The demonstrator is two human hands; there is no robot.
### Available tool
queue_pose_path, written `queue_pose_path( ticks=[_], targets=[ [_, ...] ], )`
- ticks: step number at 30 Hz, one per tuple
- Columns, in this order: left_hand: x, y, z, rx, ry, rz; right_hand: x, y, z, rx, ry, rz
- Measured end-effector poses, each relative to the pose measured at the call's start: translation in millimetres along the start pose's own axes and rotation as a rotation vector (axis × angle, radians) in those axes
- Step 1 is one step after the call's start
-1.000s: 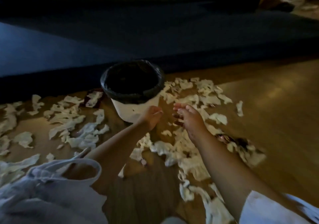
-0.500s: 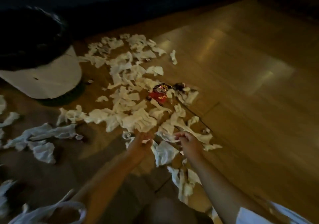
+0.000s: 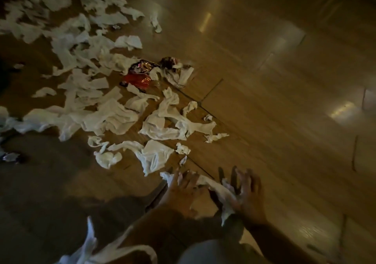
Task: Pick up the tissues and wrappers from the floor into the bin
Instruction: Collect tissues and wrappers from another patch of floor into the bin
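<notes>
Several torn white tissues (image 3: 114, 117) lie scattered over the wooden floor, from the top left down to my hands. Among them are a red and black wrapper (image 3: 138, 77) and a dark crumpled wrapper (image 3: 169, 62). My left hand (image 3: 183, 190) and my right hand (image 3: 247, 197) are low in the head view, fingers spread, both pressed onto one long tissue (image 3: 213, 188) that runs between them. Motion blur hides how firmly either hand grips it. The bin is out of view.
Bare glossy wooden floor (image 3: 284, 80) stretches to the right of the litter. A small shiny wrapper (image 3: 10, 158) lies at the far left. My white clothing (image 3: 91, 249) fills the bottom edge.
The view has swung right and down, and the bin has left the frame. Both hands have dropped from near the bin to the floor and spread over a tissue close to me.
</notes>
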State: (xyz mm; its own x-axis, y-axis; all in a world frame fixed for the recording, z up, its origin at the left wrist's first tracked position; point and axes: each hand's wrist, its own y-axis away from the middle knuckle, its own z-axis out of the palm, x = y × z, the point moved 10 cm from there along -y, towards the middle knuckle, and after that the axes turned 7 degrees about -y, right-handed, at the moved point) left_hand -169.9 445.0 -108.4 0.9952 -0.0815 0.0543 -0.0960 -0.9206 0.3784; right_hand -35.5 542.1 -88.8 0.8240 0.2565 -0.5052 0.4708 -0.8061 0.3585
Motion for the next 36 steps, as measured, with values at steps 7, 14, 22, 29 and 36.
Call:
queue_pose_path(
  ticks=[7, 14, 22, 29, 36],
  targets=[
    [-12.1, 18.3, 18.5, -0.147, 0.129, -0.124, -1.7, -7.0, 61.7, -0.208, 0.131, -0.066],
    [-58.5, 49.6, -4.8, 0.229, 0.527, -0.292, -83.6, -26.8, 80.4, -0.168, 0.125, -0.413],
    [-105.6, 59.2, 15.9, 0.188, 0.355, -0.527, -109.7, -117.8, -6.1, 0.363, -0.332, -0.187],
    [-131.3, 48.6, 26.2, -0.015, 0.266, -0.545, -141.1, -161.0, 47.1, -0.149, -0.171, -0.261],
    [-114.3, 66.4, 26.8, 0.119, 0.269, -0.494, -137.2, -74.0, 86.7, 0.059, 0.022, -0.625]
  ],
)
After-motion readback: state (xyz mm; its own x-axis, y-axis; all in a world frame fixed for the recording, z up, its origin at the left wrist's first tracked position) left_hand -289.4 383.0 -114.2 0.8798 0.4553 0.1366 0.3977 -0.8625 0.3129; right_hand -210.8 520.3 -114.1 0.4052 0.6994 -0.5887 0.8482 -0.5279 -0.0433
